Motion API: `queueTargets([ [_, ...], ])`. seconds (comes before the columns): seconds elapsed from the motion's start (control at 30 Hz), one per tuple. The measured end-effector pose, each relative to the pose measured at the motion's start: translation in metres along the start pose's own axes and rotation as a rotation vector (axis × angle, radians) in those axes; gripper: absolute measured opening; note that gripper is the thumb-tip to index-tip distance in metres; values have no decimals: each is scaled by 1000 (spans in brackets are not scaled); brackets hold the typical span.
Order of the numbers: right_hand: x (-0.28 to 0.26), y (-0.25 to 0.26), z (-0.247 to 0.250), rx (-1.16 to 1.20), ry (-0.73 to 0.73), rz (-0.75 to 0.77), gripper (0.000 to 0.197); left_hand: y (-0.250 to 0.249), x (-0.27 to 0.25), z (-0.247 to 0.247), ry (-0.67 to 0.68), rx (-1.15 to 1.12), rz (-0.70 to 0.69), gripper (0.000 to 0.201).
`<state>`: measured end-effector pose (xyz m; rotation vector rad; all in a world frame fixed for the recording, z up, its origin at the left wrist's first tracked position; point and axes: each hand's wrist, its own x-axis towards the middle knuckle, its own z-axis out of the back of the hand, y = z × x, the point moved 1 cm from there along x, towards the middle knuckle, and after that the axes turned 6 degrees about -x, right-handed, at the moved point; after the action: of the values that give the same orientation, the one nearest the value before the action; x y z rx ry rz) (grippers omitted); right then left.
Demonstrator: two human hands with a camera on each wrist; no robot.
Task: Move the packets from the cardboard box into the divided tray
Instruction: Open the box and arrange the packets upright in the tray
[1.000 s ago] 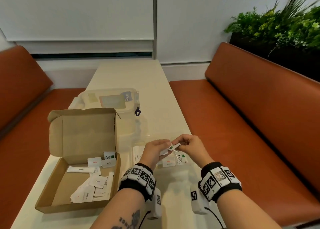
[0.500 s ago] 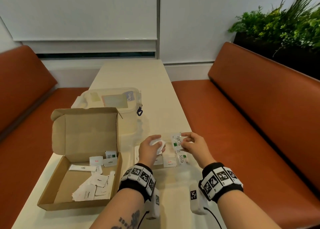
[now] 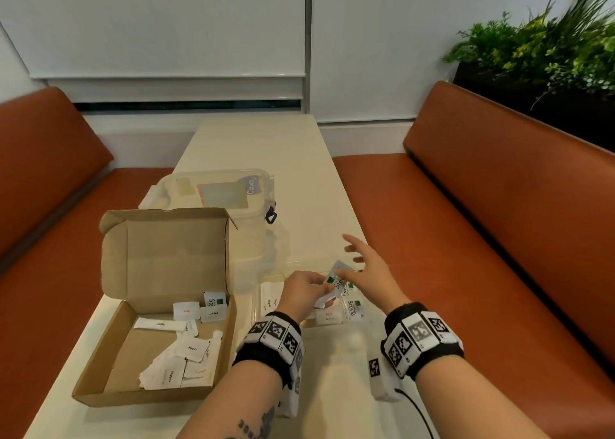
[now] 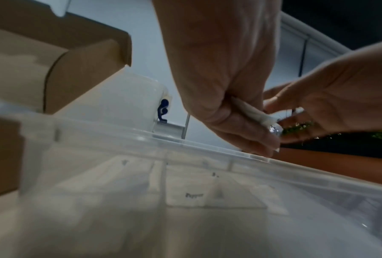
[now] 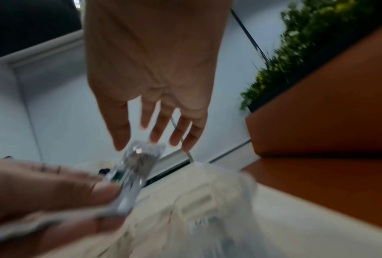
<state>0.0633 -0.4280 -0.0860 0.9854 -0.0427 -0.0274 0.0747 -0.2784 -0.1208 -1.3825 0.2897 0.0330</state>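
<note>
White Stevia packet (image 3: 336, 284) pinched in left hand (image 3: 303, 291) over clear divided tray (image 3: 266, 300), right hand (image 3: 369, 272) spread beside it, fingers splayed.

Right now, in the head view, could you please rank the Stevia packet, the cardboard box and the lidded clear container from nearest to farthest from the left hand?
1. Stevia packet: pinched in the left hand, over the divided tray.
2. Cardboard box: on the table, left of the hand.
3. Lidded clear container: farther back, behind the box.
</note>
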Motion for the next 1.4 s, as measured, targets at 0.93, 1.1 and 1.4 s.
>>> queueTargets([
  [0.93, 19, -44, -52, -713, 39, -235, 37, 6, 2, 24, -132, -360, 30, 35],
  [1.1, 19, -46, -52, -780, 65, -205, 23, 0, -3, 23, -88, -395, 28, 41],
  [1.4, 19, -14, -42, -393, -119, -71, 22, -2, -7, 27, -68, -283, -28, 37],
])
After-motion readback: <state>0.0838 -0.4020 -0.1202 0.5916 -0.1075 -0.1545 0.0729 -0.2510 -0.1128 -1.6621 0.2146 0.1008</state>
